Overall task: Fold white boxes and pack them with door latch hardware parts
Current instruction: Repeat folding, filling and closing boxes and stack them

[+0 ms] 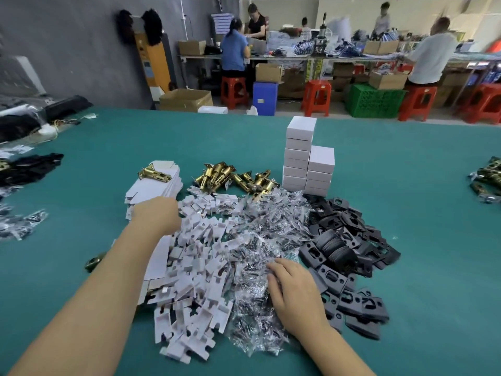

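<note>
My left hand [158, 214] reaches over the edge of a stack of flat white box blanks [160, 189]; its fingers point down and are hidden, so what it touches is unclear. One brass latch [154, 173] lies on that stack. My right hand [292, 291] lies palm down on a heap of clear screw bags [260, 232], fingers curled into the plastic. Between my hands spreads a pile of white cardboard inserts [200, 270]. More brass latches [233, 177] lie behind, black strike plates [344, 248] to the right, and folded white boxes [306, 158] stand stacked at the back.
All this sits on a green table [420, 213]. Black parts [29, 166] and more bags [21, 223] lie at the left edge, brass latches [488, 180] at the right edge, a dark round part [93, 263] by my left forearm. People work at benches beyond.
</note>
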Motion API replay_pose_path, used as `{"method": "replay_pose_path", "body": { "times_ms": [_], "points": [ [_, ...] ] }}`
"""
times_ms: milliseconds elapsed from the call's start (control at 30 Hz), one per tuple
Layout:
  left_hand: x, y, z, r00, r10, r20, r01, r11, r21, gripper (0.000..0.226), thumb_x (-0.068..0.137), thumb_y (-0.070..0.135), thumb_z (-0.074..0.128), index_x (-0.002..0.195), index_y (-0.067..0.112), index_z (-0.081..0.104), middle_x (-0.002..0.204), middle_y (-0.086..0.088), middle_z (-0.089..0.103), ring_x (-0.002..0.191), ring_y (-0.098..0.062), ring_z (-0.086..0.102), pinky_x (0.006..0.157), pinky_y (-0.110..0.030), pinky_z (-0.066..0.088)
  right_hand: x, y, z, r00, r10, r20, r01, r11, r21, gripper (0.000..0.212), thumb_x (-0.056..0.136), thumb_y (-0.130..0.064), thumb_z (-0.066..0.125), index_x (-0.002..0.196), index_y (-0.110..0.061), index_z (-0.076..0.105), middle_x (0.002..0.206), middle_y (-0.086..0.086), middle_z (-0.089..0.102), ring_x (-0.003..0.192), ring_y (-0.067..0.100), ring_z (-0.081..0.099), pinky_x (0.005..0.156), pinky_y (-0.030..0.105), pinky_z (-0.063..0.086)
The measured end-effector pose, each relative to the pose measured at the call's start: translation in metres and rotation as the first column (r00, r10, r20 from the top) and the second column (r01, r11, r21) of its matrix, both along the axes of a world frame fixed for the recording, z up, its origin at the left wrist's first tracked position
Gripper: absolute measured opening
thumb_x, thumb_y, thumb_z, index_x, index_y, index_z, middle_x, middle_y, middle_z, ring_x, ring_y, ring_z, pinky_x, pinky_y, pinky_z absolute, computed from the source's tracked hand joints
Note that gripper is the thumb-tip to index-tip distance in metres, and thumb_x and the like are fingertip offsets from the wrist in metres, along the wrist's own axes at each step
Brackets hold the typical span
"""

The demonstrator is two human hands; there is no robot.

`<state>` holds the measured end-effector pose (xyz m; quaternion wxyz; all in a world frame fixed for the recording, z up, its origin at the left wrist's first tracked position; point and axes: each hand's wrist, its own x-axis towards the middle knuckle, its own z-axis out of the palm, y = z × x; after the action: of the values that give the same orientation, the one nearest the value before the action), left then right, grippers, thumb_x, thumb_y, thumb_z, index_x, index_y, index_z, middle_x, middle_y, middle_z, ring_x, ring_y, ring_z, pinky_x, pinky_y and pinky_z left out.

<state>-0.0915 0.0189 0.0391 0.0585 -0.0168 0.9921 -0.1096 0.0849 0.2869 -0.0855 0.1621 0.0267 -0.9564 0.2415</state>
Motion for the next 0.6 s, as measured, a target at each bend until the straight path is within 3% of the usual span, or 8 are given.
{"method": "replay_pose_path", "body": {
  "times_ms": [100, 200, 333, 467, 600],
  "points": [
    [0.009, -0.017, -0.015, 0.993, 0.071, 0.091, -0.069, 0.997, -0.031, 0.020, 0.099, 0.035, 0.049, 0.116, 0.026, 0.056, 0.119, 0.002, 0.062, 0.111, -0.024, 0.057, 0.078, -0.034, 0.039, 0.000, 0.001, -0.001, 1.000, 0.007, 0.015, -0.007, 1.000, -0.002, 0.035, 0.106, -0.037, 0.049, 0.133, -0.023, 0.066, 0.135, -0.009, 0.063, 0.128, 0.009, 0.054, 0.115, 0.030, 0.036],
    [0.016, -0.021, -0.030, 0.984, 0.111, 0.137, -0.112, 0.994, 0.002, 0.029, 0.099, 0.038, 0.052, 0.124, 0.026, 0.057, 0.130, 0.001, 0.061, 0.114, -0.023, 0.058, 0.081, -0.034, 0.041, 0.000, 0.002, -0.002, 1.000, 0.000, 0.004, 0.000, 1.000, -0.008, 0.033, 0.106, -0.036, 0.050, 0.132, -0.022, 0.066, 0.134, -0.008, 0.064, 0.127, 0.011, 0.055, 0.114, 0.031, 0.037],
    [0.020, -0.020, -0.036, 0.987, 0.129, 0.100, -0.133, 0.990, 0.036, 0.030, 0.094, 0.038, 0.058, 0.119, 0.023, 0.059, 0.109, 0.001, 0.060, 0.095, -0.023, 0.055, 0.075, -0.032, 0.043, -0.001, 0.002, -0.003, 1.000, 0.002, 0.008, -0.002, 1.000, -0.006, 0.035, 0.107, -0.037, 0.049, 0.134, -0.023, 0.065, 0.136, -0.009, 0.063, 0.129, 0.009, 0.053, 0.115, 0.029, 0.034],
    [0.023, -0.015, -0.035, 0.988, 0.121, 0.096, -0.127, 0.991, 0.052, 0.020, 0.093, 0.034, 0.059, 0.108, 0.021, 0.058, 0.105, 0.000, 0.060, 0.092, -0.023, 0.056, 0.072, -0.033, 0.046, -0.001, 0.004, -0.003, 1.000, 0.009, 0.012, -0.009, 1.000, -0.008, 0.035, 0.107, -0.037, 0.048, 0.134, -0.022, 0.065, 0.137, -0.009, 0.062, 0.130, 0.010, 0.053, 0.115, 0.029, 0.034],
    [0.022, -0.014, -0.030, 0.986, 0.113, 0.123, -0.127, 0.985, 0.115, 0.008, 0.093, 0.020, 0.053, 0.087, 0.015, 0.057, 0.088, 0.000, 0.059, 0.088, -0.023, 0.062, 0.071, -0.032, 0.049, -0.001, 0.003, -0.002, 1.000, 0.006, 0.005, -0.006, 1.000, -0.018, 0.035, 0.106, -0.034, 0.050, 0.135, -0.022, 0.066, 0.136, -0.008, 0.064, 0.130, 0.010, 0.054, 0.116, 0.032, 0.037]
  ]
}}
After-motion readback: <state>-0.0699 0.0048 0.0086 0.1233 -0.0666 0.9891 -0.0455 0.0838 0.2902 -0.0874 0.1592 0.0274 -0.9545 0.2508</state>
